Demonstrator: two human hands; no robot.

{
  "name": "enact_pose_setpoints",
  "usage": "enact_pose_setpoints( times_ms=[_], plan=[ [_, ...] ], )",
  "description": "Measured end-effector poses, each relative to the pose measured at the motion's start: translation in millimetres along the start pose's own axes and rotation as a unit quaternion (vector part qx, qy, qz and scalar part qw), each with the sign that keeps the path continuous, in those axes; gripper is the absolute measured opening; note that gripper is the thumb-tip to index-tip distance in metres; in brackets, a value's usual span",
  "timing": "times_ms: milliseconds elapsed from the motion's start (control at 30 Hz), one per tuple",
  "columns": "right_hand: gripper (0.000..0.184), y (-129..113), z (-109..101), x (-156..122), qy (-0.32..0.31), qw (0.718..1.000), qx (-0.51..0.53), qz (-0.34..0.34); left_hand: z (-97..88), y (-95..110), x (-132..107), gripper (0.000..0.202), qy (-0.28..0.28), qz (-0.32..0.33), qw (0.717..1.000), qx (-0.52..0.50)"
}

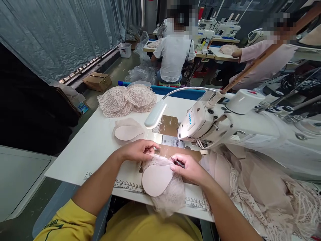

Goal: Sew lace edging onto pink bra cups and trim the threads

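Observation:
My left hand point(137, 150) pinches the top edge of a pale pink bra cup piece point(156, 179) backed with sheer lace, near the table's front edge. My right hand point(189, 169) grips the same edge from the right, with a small dark tool point(179, 163) held between thumb and fingers. The piece lies just in front of the needle area of a white sewing machine point(200, 122). A second padded cup point(127, 132) lies on the white table point(92, 147) to the left of the machine.
A heap of lace cups point(127, 99) sits at the table's far left. Beige lace fabric point(263, 194) piles under the machine arm on the right. A gooseneck lamp point(155, 115) hangs over the plate. Two people work at machines behind.

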State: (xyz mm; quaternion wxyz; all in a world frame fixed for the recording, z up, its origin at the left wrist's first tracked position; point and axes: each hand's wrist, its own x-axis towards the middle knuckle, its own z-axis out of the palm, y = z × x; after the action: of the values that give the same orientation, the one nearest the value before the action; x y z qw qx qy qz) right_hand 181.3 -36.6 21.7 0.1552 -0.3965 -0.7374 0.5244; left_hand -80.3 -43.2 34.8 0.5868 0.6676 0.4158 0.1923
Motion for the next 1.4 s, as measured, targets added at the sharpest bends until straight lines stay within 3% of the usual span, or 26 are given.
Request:
enact_pose_setpoints(
  times_ms=[100,167,267,333,400,467,567,667,800,867,1000,1133,1400],
  plan=[
    [0.025,-3.1,7.7,4.5,0.04,0.999,0.026,0.01,13.9,0.7,7.7,0.049,0.017,0.027,0.999,-0.011],
    [0.019,-6.2,14.0,7.5,0.048,0.999,-0.001,-0.005,21.9,5.1,10.1,0.048,0.033,0.045,0.998,-0.012],
    [0.023,-9.1,18.1,7.7,0.052,0.997,-0.045,-0.04,24.6,16.0,2.0,0.039,0.102,0.056,0.993,0.014],
    [0.027,-9.1,16.9,5.5,0.06,0.996,-0.038,-0.051,20.9,22.6,-9.1,0.029,0.138,0.024,0.989,0.038],
    [0.025,-8.0,14.7,3.0,0.063,0.996,-0.016,-0.056,17.5,25.5,-19.0,0.027,0.118,-0.033,0.991,0.044],
    [0.021,-6.8,13.6,1.3,0.059,0.996,0.01,-0.065,18.9,23.5,-22.7,0.032,0.048,-0.079,0.996,-0.003],
    [0.02,-5.1,14.9,-0.1,0.042,0.996,0.036,-0.076,32.8,15.1,-15.2,0.037,-0.009,-0.084,0.988,-0.13],
    [0.02,-2.2,16.1,-1.3,0.039,0.995,0.058,-0.068,51.6,8.1,-2.6,0.041,0.053,-0.069,0.974,-0.21],
    [0.03,1.5,9.6,-3.5,0.061,0.993,0.076,-0.065,64.0,6.4,3.6,0.043,0.138,-0.077,0.966,-0.205],
    [0.03,0.3,4.2,-4.6,0.062,0.994,0.053,-0.072,64.6,6.8,3.2,0.042,0.132,-0.051,0.974,-0.177],
    [0.023,-6.1,-1.5,-6.4,0.006,0.997,0.021,-0.077,64.4,5.5,4.0,0.037,0.093,0.012,0.983,-0.156],
    [0.018,-9.3,2.8,-7.1,-0.002,0.998,0.015,-0.053,65.9,2.9,6.1,0.035,0.078,-0.006,0.984,-0.161],
    [0.015,-8.6,14.7,-3.9,0.046,0.997,0.03,-0.057,65.5,2.9,5.5,0.044,0.069,-0.014,0.987,-0.142]
  ],
)
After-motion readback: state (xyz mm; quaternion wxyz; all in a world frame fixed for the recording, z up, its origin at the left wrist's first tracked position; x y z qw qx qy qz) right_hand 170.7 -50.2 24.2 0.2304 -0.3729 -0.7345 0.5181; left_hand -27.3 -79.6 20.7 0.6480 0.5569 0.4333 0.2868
